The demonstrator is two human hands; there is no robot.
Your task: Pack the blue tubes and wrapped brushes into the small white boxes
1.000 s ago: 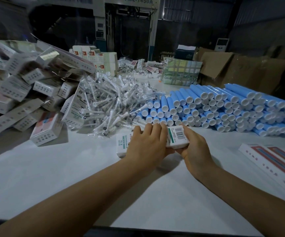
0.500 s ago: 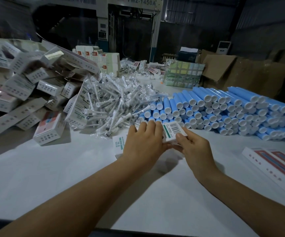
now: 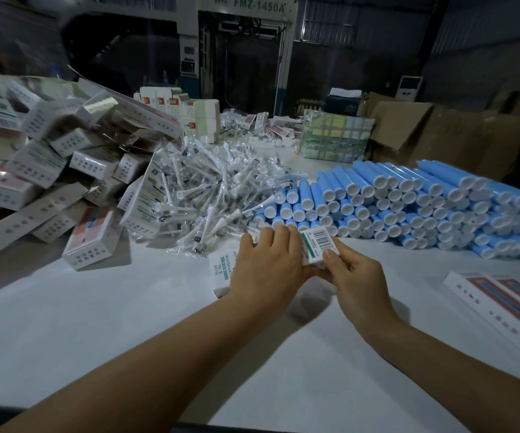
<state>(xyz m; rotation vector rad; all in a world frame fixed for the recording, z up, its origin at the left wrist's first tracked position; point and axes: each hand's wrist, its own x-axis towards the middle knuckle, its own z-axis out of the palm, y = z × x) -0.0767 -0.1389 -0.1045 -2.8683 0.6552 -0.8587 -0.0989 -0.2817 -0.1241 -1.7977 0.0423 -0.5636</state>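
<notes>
A small white box (image 3: 318,245) with a barcode and green stripe lies on its side at the middle of the white table (image 3: 96,323). My left hand (image 3: 268,264) covers its middle and grips it from above. My right hand (image 3: 350,276) pinches its right end, thumb on the barcode face. Just behind the box, blue tubes (image 3: 408,207) with white caps are stacked in rows. A heap of wrapped brushes (image 3: 208,195) in clear sleeves lies to the left of the tubes.
A tall pile of white boxes (image 3: 49,170) fills the left side, one box (image 3: 90,242) lying nearest. Flat box blanks (image 3: 502,304) sit at the right edge. A wrapped bundle (image 3: 336,139), cardboard cartons (image 3: 439,135) and a machine stand behind.
The box has tilted, its right end lifted and turned toward me. My right hand shifted from under the end to pinching it. The left hand stayed on top.
</notes>
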